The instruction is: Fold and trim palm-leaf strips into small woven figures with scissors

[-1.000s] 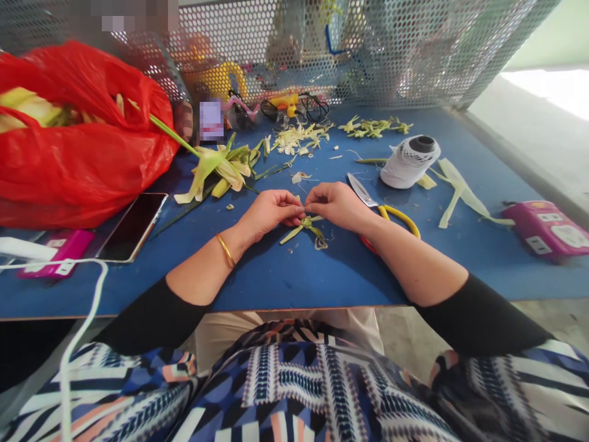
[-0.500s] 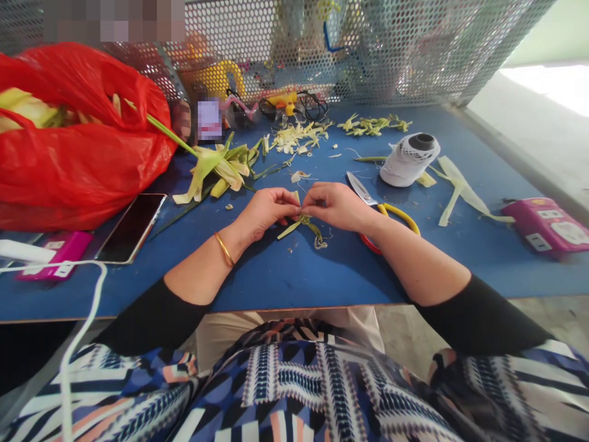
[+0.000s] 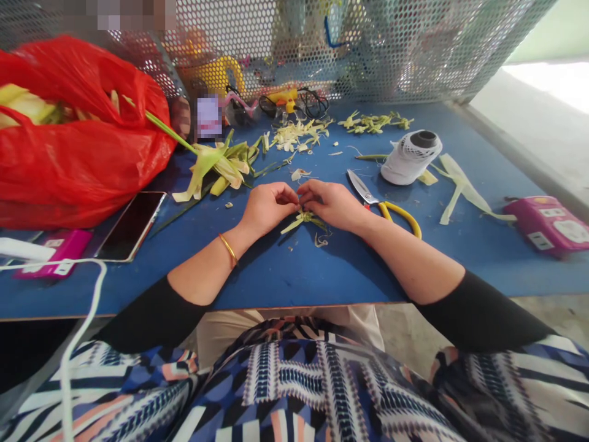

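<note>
Pinched fingers of my left hand (image 3: 271,207) and my right hand (image 3: 335,205) meet over a small knotted piece of green husk strips (image 3: 304,218). Both hands grip its upper part, and my fingertips hide most of the knot. Pale strip ends stick out below on the table. Beside my right hand lie scissors (image 3: 399,216) with yellow-and-red handles, blades apart. A cone of white thread (image 3: 411,158) stands behind them. Beyond my left hand spreads a bunch of green and yellowish husks (image 3: 221,166).
A red plastic bag (image 3: 87,166) of husks fills the left side, near a phone (image 3: 132,227) and a white cable (image 3: 92,307). Husk scraps (image 3: 299,136) and knotted green pieces (image 3: 375,123) lie at the back before a perforated metal screen (image 3: 294,55). A magenta box (image 3: 550,226) sits right.
My fingers have shifted slightly on the knotted piece, and its strips have turned a little. Both hands stay close together at the same spot. The view has tilted slightly.
</note>
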Available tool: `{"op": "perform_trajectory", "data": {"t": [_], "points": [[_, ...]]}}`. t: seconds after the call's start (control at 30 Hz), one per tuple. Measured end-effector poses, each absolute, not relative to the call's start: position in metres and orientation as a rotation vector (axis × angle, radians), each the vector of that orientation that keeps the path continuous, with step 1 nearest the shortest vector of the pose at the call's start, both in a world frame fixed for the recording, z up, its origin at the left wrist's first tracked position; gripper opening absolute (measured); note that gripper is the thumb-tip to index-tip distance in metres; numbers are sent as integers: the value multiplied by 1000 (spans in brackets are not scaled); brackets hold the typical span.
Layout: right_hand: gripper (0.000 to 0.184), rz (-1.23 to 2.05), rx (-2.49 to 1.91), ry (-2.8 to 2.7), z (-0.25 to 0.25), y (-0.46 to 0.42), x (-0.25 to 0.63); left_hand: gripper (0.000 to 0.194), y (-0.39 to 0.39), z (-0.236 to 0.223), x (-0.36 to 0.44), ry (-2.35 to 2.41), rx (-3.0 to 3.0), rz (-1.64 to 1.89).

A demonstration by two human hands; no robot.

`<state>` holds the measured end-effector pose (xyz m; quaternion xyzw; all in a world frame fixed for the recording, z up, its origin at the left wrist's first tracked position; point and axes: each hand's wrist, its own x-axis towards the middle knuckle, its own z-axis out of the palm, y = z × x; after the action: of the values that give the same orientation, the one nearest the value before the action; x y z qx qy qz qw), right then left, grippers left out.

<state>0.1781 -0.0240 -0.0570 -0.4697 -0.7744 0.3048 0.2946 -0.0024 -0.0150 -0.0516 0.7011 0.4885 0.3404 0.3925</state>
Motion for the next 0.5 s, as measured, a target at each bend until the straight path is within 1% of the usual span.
{"op": "perform_trajectory", "data": {"t": [0.07,0.2,0.37,0.5], "points": [[32,774,-1280,-2067,-56,-25,177,6,-18,-52,-1,1308,1969,883],[29,714,-1318,-2090,-55,-26,176,14,-26,-52,2,1412,2254,849],[32,660,-1364,-2095,-55,-27,174,19,-32,-53,5,1490,2458,776],[27,628,-1379,-2074,-56,-25,174,19,-31,-54,5,1441,2524,838]]}}
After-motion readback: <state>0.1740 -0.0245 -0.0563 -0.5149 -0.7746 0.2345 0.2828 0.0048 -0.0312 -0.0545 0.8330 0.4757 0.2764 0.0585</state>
